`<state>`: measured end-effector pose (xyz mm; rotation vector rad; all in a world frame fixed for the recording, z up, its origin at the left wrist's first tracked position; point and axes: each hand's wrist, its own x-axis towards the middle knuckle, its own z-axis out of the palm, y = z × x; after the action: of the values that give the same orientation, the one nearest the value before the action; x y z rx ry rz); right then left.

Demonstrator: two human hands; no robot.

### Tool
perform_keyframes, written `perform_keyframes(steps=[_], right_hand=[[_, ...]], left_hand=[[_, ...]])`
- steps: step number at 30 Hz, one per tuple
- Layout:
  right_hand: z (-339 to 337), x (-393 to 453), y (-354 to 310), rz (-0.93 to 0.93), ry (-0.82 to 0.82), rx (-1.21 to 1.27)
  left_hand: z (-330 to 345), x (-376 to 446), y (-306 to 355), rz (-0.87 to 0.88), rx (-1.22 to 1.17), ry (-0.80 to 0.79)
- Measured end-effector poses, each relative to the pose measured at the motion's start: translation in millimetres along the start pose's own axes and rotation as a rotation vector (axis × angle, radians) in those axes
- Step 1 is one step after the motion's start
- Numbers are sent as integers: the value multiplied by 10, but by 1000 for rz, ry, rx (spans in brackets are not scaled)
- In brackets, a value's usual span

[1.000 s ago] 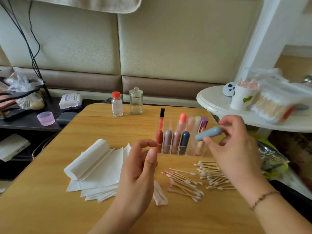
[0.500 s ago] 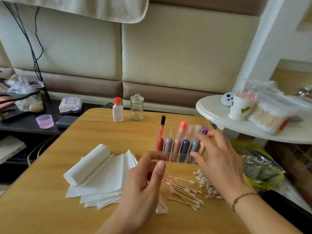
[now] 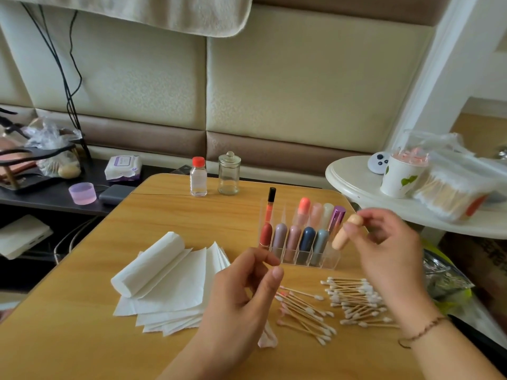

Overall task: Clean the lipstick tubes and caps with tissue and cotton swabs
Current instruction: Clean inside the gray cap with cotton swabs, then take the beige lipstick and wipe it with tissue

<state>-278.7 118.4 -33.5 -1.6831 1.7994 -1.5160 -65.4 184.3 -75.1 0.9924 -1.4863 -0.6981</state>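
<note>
A clear acrylic organizer (image 3: 325,263) on the wooden table (image 3: 82,346) holds several capsule-shaped lipstick tubes in two rows, the grey-blue tube (image 3: 319,242) among them. My right hand (image 3: 389,250) pinches a peach lipstick tube (image 3: 346,233) by its top, just right of the organizer and tilted. My left hand (image 3: 241,303) hovers above the table with loosely curled fingers and holds nothing. Folded tissue sheets with a tissue roll (image 3: 149,266) lie to the left. Clean cotton swabs (image 3: 354,300) and pink-stained swabs (image 3: 304,311) lie in front of the organizer.
A red-capped bottle (image 3: 198,176) and a glass jar (image 3: 229,174) stand at the table's far edge. A crumpled used tissue (image 3: 267,338) lies by my left wrist. At the right a white round table (image 3: 354,182) carries a paper cup (image 3: 399,174) and bagged swabs (image 3: 455,193).
My right hand set the grey-blue tube into the organizer's front row, then lifted a peach tube out at the right end. The left hand stayed hovering.
</note>
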Motion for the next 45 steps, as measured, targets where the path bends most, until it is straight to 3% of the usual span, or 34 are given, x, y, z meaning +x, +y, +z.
perform_keyframes(steps=[2, 5, 9, 14, 21, 26, 29, 32, 35, 41, 45], right_hand=[[-74, -58, -151, -62, 14, 148], [-44, -311, -388, -58, -219, 446], [162, -674, -480, -49, -457, 459], [267, -782, -473, 10, -563, 618], [254, -757, -478, 47, -560, 814], [125, -602, -441, 139, -363, 1132], [153, -693, -389, 212, -418, 960], [281, -911, -359, 57, -555, 514], [360, -1029, -368, -109, -547, 249], [411, -1050, -389, -32, -589, 492], [352, -1055, -473, -94, -525, 487]], left_hand=[[-1, -1, -3, 6, 12, 0], [10, -6, 45, -30, -60, -79], [2, -12, 101, -167, -317, -294], [-3, 25, 99, -256, -479, -276], [-10, 8, 125, -170, -456, -294], [-22, 34, 90, -262, -603, -213], [-33, 86, 73, -318, -848, -85], [-34, 83, 44, -319, -950, -70], [-33, 47, 37, -312, -983, -127], [4, 11, 96, -336, -1004, -159], [-3, 25, 66, -345, -979, -190]])
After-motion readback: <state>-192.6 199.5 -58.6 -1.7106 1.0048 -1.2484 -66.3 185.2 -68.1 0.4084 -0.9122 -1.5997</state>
